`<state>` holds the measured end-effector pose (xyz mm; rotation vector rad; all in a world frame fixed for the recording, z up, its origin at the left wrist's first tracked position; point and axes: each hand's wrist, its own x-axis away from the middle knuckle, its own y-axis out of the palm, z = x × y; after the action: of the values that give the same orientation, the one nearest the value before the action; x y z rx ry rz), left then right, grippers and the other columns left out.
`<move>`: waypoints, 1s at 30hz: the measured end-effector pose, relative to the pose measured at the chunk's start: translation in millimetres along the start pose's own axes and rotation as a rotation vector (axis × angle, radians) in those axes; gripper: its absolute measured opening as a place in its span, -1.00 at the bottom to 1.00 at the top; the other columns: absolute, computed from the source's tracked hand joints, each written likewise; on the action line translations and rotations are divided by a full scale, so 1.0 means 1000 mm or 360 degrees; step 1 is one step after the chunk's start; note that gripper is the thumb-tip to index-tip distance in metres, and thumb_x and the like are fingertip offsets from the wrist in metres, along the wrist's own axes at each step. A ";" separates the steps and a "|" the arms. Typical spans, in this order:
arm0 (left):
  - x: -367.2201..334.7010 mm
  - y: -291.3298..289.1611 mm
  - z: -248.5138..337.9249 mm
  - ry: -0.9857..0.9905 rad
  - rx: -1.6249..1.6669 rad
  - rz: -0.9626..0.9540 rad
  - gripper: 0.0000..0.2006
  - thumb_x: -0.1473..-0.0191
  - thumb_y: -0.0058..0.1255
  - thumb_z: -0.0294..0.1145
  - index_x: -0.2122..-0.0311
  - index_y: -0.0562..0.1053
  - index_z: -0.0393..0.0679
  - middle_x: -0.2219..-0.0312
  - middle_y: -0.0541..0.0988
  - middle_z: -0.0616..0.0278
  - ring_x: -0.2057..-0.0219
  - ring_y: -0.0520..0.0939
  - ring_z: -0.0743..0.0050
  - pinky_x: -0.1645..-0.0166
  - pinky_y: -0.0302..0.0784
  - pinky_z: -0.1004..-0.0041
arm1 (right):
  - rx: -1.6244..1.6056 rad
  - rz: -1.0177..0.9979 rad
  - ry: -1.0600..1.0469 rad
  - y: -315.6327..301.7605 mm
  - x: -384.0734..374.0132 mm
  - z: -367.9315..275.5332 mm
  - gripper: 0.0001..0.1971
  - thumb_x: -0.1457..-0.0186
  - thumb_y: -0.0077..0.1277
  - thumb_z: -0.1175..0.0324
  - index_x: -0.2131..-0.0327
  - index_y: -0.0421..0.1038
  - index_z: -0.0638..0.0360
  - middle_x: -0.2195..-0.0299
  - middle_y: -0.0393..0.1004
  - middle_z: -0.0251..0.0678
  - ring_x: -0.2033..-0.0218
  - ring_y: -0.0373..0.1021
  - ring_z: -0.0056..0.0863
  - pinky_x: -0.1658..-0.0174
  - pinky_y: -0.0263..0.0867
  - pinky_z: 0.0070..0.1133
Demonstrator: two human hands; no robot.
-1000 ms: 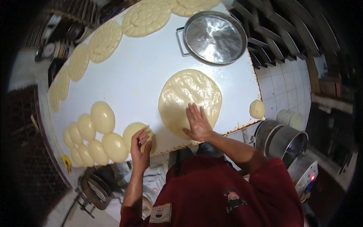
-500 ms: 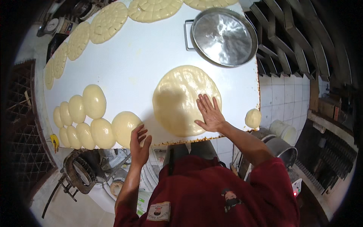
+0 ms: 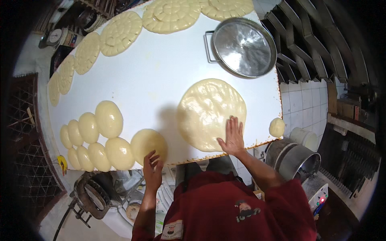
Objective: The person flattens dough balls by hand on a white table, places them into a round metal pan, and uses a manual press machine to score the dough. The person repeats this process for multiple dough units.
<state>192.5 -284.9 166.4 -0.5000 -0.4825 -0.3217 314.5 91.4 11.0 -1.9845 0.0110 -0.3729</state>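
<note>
A broad, flattened round of shiny pale dough (image 3: 207, 116) lies on the white table. My right hand (image 3: 233, 138) rests palm down on its near right edge, fingers stretched out and slightly apart. My left hand (image 3: 152, 168) hovers at the table's near edge, its fingers loosely curved and apart, holding nothing. Its fingertips overlap the nearest dough ball (image 3: 148, 144); whether they touch it I cannot tell. Further left sit two rows of oiled dough balls, among them a large one (image 3: 109, 119) at the back and one in front (image 3: 120, 154).
Flat dough rounds scored with cuts (image 3: 121, 34) line the table's far and left edges. A round metal pan (image 3: 245, 47) with a handle stands at the back right. One small dough ball (image 3: 277, 127) sits by the right edge. Metal racks (image 3: 309, 40) rise beyond; a metal pot (image 3: 297, 162) stands below.
The whole view has shifted, so the table appears lower and further right. My right hand has drawn back toward the near edge of the flattened dough. The left hand stays near the same ball.
</note>
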 end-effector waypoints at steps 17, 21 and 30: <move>-0.074 -0.168 -0.026 0.0079 0.0106 -0.0128 -0.42 -0.32 0.14 -0.31 -0.36 0.31 -0.27 -0.20 0.49 -0.04 -0.19 0.56 0.19 -0.23 0.53 0.24 | 0.0026 -0.0111 0.0162 0.055 -0.051 -0.176 0.10 -0.34 -0.06 -0.21 -0.50 -0.31 0.58 -0.56 -0.42 0.35 -0.57 -0.51 0.39 -0.48 -0.60 0.30; -0.063 -0.195 -0.037 -0.0041 0.0029 -0.0163 -0.43 -0.33 0.14 -0.31 -0.36 0.31 -0.27 -0.21 0.49 -0.05 -0.19 0.56 0.17 -0.23 0.53 0.24 | 0.0201 0.0042 0.0244 0.056 -0.053 -0.203 -0.02 -0.38 -0.12 -0.18 -0.48 -0.12 0.54 -0.55 -0.19 0.30 -0.59 -0.32 0.24 -0.51 -0.39 0.27; -0.064 -0.222 -0.048 -0.0057 0.0131 -0.0075 -0.45 -0.29 0.13 -0.34 -0.32 0.34 -0.30 -0.24 0.49 -0.01 -0.21 0.57 0.16 -0.25 0.52 0.22 | 0.0147 -0.0173 -0.0522 0.034 -0.124 -0.205 -0.04 -0.40 -0.20 -0.23 -0.51 -0.11 0.46 -0.57 -0.22 0.18 -0.61 -0.32 0.12 -0.58 -0.34 0.04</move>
<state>65.7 -483.9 180.3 -0.4152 -0.5412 -0.3373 147.5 -82.7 27.5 -1.9376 -0.3174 -0.1113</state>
